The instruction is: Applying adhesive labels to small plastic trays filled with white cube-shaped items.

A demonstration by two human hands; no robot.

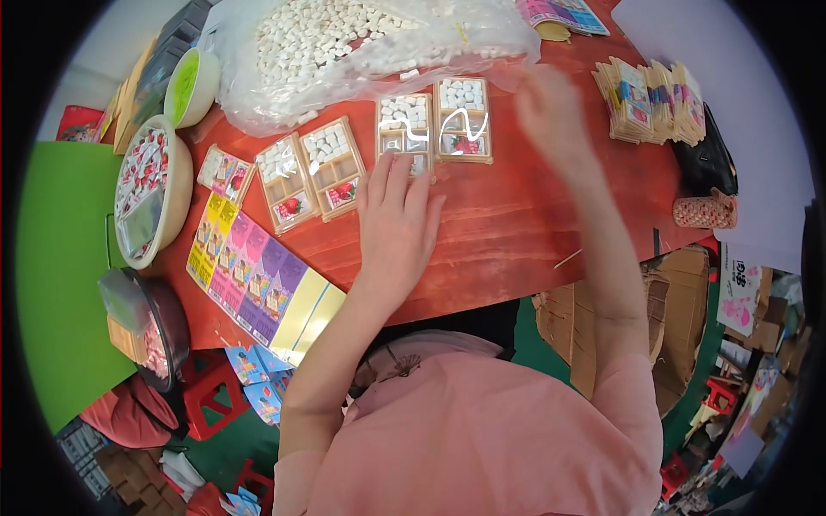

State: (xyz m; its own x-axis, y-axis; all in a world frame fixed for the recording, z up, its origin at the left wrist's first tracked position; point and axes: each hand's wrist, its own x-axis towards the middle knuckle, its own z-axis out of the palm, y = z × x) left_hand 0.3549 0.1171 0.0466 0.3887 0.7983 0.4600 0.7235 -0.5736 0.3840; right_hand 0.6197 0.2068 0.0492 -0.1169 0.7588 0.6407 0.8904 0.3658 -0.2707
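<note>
My left hand (pixel 396 225) lies with fingers stretched out over the near end of a compartment box (pixel 403 113) under a shiny transparent cover. Beside it on the right is a second covered box (pixel 462 103), with white cubes at its far end and a red strawberry-print packet at its near end. My right hand (pixel 551 107) is raised to the right of that box and smeared by motion, so its fingers cannot be made out. Two similar boxes, a left one (pixel 286 181) and a right one (pixel 333 168), hold white cubes and strawberry-print packets left of my left hand.
A big transparent bag (pixel 482 43) of white cubes lies at the back. At left stand a cream basin (pixel 182 193) of small packets, a bowl (pixel 206 84) with green contents and a dark tub (pixel 176 331). A printed label sheet (pixel 258 279) lies nearby; bundled cards (pixel 632 99) sit right.
</note>
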